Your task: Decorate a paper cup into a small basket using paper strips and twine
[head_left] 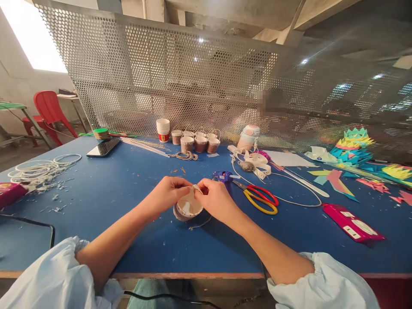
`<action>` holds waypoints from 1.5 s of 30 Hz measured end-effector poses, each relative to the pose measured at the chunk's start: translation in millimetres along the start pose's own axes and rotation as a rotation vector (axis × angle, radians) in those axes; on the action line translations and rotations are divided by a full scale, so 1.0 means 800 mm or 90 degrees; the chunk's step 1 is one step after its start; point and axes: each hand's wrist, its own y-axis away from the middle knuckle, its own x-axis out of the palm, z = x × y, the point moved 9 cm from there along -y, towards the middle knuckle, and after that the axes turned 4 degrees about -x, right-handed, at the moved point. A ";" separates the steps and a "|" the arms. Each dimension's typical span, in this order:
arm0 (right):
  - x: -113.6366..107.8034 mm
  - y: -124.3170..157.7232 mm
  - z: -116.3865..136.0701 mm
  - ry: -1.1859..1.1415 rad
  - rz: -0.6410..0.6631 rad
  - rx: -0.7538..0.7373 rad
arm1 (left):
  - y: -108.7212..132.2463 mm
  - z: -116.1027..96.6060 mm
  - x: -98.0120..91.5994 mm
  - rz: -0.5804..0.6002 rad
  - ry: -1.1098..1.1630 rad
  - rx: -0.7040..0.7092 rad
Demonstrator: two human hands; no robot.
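Observation:
A small paper cup (189, 208), its pale inside facing me, is tilted on the blue table between my hands. My left hand (174, 189) pinches the far rim from the left, and my right hand (209, 193) pinches the same rim close beside it. Pale cord seems to run along the rim where the fingertips meet; the fingers partly hide it. A loose end of cord (201, 224) lies on the table just right of the cup. Beyond my right hand rest a blue glue gun (225, 176) and scissors (262, 199) with red and yellow handles.
Small handled cups (201, 143) and a stack of paper cups (163, 128) stand at the back. A phone (103, 147) and coiled white cord (35, 169) lie left. To the right are a pink power strip (352, 223), a bottle (249, 137) and folded paper pieces (352, 148).

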 end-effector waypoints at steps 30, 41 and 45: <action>-0.042 0.022 0.046 0.046 -0.238 -0.369 | 0.003 -0.006 0.006 0.026 0.215 0.019; -0.037 0.039 0.068 0.169 -0.270 -0.468 | 0.005 -0.005 0.012 0.033 0.311 -0.006; -0.031 0.042 0.073 0.203 -0.245 -0.487 | 0.003 0.001 0.014 0.043 0.336 -0.020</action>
